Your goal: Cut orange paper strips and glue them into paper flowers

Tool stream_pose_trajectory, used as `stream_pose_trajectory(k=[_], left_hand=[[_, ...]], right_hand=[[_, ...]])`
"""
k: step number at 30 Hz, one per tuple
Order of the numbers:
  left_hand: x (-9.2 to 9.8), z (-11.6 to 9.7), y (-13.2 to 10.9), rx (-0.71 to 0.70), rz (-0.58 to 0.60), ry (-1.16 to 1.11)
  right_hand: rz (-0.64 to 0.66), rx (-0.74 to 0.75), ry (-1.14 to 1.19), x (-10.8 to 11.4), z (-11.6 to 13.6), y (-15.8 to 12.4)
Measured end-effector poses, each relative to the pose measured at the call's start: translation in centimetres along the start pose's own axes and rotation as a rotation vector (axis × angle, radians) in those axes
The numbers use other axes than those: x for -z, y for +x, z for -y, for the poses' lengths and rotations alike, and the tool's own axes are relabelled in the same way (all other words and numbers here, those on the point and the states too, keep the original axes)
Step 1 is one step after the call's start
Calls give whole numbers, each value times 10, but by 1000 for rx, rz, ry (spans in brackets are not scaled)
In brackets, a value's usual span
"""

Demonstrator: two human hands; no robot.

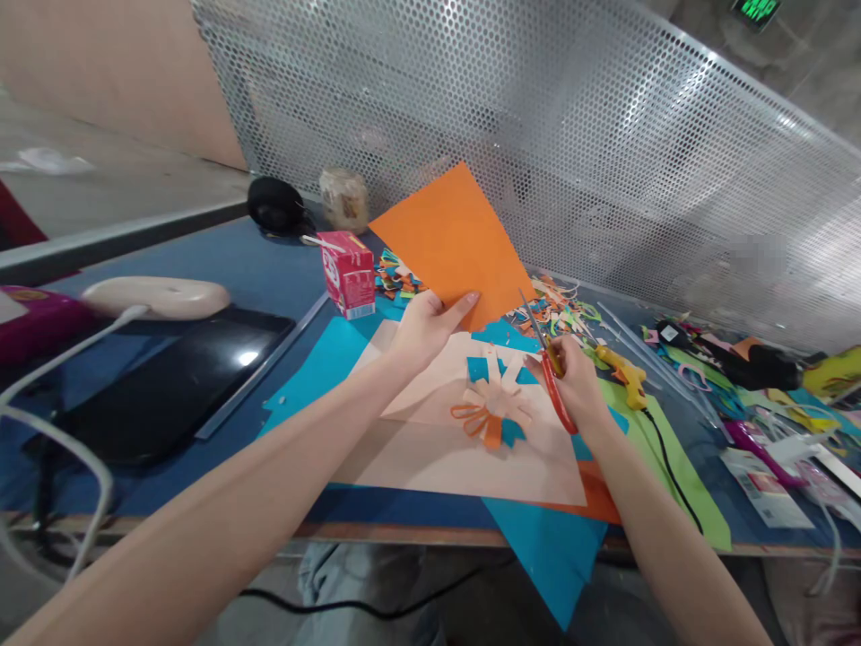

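My left hand (425,328) pinches the lower edge of an orange paper sheet (452,240) and holds it tilted up above the table. My right hand (573,381) is closed round red-handled scissors (550,368), their blades pointing up toward the orange sheet's lower right edge. Below the hands lies a pale pink sheet (430,449) carrying a small flower-like cut-out (491,408) of pink, orange and blue pieces. Blue paper (544,547) lies under the pink sheet and hangs over the table's front edge.
A red carton (350,274) stands to the left of the orange sheet. A dark tablet (168,381), white cable (60,359) and cream object (158,296) lie left. A yellow glue gun (622,372), paper scraps (561,309) and clutter (760,422) lie right. Perforated metal screen (571,135) behind.
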State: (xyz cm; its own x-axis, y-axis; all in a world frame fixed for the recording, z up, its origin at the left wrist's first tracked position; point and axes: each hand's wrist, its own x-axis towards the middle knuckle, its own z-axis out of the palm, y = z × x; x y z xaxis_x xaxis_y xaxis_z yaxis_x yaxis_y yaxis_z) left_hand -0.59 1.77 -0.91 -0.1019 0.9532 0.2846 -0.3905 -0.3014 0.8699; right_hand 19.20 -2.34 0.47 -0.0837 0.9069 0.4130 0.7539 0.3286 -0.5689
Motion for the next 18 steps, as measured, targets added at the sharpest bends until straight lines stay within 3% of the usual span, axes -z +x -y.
stream_pose_trajectory(k=[18], left_hand=[[-3, -12, -2, -91, -14, 103]], right_hand=[[-10, -14, 21, 1, -1, 1]])
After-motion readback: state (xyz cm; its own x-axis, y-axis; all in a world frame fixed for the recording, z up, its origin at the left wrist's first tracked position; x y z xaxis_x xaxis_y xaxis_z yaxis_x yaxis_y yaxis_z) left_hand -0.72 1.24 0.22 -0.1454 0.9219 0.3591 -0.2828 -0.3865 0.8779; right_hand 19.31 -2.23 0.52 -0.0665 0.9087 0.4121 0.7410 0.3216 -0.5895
